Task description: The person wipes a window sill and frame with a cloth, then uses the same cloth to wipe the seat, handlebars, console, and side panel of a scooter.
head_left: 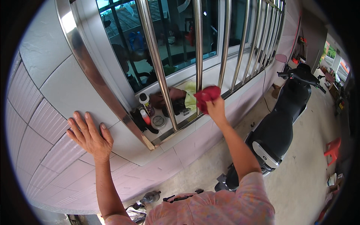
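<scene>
My right hand is closed on a dark red cloth, held against one of the upright metal window bars. Spread flat, my left hand presses on the tiled wall left of the window frame. Behind the bars, a yellow-green cloth lies on the sill beside a brown item whose kind I cannot make out. At the sill's left end stand a black-capped bottle, a small red and white bottle and a round grey tin.
A black motor scooter is parked on the concrete floor to the right. Farther right are a red plastic stool and assorted items along the far wall. A dark cable hangs beneath the window. Several objects sit on the floor near my body.
</scene>
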Tool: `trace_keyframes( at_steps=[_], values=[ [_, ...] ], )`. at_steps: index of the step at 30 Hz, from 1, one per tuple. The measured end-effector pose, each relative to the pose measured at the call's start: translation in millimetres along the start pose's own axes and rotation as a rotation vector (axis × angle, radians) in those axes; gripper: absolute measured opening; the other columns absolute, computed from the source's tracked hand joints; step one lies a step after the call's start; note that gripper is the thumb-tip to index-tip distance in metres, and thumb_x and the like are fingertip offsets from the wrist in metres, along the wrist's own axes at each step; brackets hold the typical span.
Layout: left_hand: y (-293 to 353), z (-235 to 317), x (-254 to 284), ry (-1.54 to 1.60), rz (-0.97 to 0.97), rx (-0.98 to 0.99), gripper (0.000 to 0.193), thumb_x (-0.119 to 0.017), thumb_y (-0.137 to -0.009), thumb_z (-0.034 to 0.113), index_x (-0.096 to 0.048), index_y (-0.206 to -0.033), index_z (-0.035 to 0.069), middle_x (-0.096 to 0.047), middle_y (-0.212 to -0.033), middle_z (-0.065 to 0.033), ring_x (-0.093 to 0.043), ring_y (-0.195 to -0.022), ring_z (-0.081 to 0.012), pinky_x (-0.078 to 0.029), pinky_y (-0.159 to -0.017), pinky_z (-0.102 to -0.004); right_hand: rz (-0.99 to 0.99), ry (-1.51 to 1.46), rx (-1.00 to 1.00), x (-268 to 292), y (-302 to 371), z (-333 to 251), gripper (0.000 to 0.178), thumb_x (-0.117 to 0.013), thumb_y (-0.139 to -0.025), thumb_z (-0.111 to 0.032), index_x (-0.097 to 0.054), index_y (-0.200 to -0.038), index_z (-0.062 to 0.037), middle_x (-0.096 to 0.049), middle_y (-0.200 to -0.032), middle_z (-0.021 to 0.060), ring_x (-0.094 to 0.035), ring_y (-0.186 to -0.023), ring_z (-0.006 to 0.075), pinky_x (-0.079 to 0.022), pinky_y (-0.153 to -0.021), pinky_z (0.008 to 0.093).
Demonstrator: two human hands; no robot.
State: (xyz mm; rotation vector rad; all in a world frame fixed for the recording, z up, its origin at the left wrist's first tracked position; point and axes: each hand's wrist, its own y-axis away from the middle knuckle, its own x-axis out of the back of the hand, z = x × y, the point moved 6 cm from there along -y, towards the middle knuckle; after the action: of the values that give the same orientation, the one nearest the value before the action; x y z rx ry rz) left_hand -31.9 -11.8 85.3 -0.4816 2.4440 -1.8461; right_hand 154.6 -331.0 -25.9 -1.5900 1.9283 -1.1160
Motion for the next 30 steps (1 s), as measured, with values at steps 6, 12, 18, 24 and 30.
trace_keyframes(
  at_steps=[6, 12, 18, 24, 30],
  values=[
    [1.7, -1.8, 0.1, -0.03, 0.007, -0.012, 0.045, -0.04, -0.086, 0.023, -0.04, -0.126, 0.003, -0.031, -0.136, -0.0168, -0.019, -0.13, -0.0328, -0.006, -0.105, -0.046, 0.528, -0.692, -1.051, 31.1, 123.3, 107.6, 0.028, -0.047, -0.086, -0.035, -0.051, -0.086, -0.0082, -0.054, -0.069, 0.0028, -0.05, -0.052, 0.013, -0.043, -0.042, 0.0282],
    [0.2, 5.2, -2.0, -0.026, 0.011, -0.022, 0.045, -0.039, -0.088, 0.025, -0.04, -0.126, 0.002, -0.032, -0.136, -0.0173, -0.02, -0.13, -0.0323, -0.005, -0.105, -0.0451, 0.519, -0.151, -0.423, 8.7, 92.8, 104.3, 0.032, -0.051, -0.084, -0.029, -0.05, -0.095, 0.0009, -0.041, -0.109, 0.0148, -0.043, -0.093, 0.0225, -0.036, -0.077, 0.0315],
    [1.0, 2.4, -5.1, -0.044, 0.024, -0.033, 0.046, -0.039, -0.085, 0.025, -0.041, -0.126, 0.002, -0.033, -0.135, -0.0181, -0.02, -0.13, -0.0327, -0.004, -0.105, -0.0474, 0.252, 0.407, -0.433, -45.7, 99.0, 101.8, 0.032, -0.05, -0.086, -0.027, -0.046, -0.104, -0.0009, -0.038, -0.103, 0.0201, -0.036, -0.093, 0.0332, -0.028, -0.085, 0.0404],
    [0.1, 6.1, -3.6, -0.045, 0.022, -0.032, 0.046, -0.038, -0.087, 0.024, -0.039, -0.126, 0.0, -0.031, -0.136, -0.0192, -0.019, -0.13, -0.0341, -0.005, -0.105, -0.0459, 0.542, -0.039, -0.469, -64.3, 131.0, 82.3, 0.032, -0.041, -0.09, -0.029, -0.045, -0.103, 0.0002, -0.043, -0.097, 0.0188, -0.038, -0.088, 0.0316, -0.03, -0.081, 0.0388],
    [2.3, 5.5, -4.8, -0.044, 0.001, -0.034, 0.047, -0.038, -0.088, 0.025, -0.038, -0.127, 0.0, -0.029, -0.136, -0.0199, -0.018, -0.13, -0.0347, -0.005, -0.105, -0.046, 0.352, 0.008, -0.402, -125.5, 179.6, 3.5, 0.023, -0.046, -0.088, -0.022, -0.043, -0.094, -0.0002, -0.045, -0.089, 0.0172, -0.045, -0.076, 0.0315, -0.036, -0.075, 0.0403]
  ],
)
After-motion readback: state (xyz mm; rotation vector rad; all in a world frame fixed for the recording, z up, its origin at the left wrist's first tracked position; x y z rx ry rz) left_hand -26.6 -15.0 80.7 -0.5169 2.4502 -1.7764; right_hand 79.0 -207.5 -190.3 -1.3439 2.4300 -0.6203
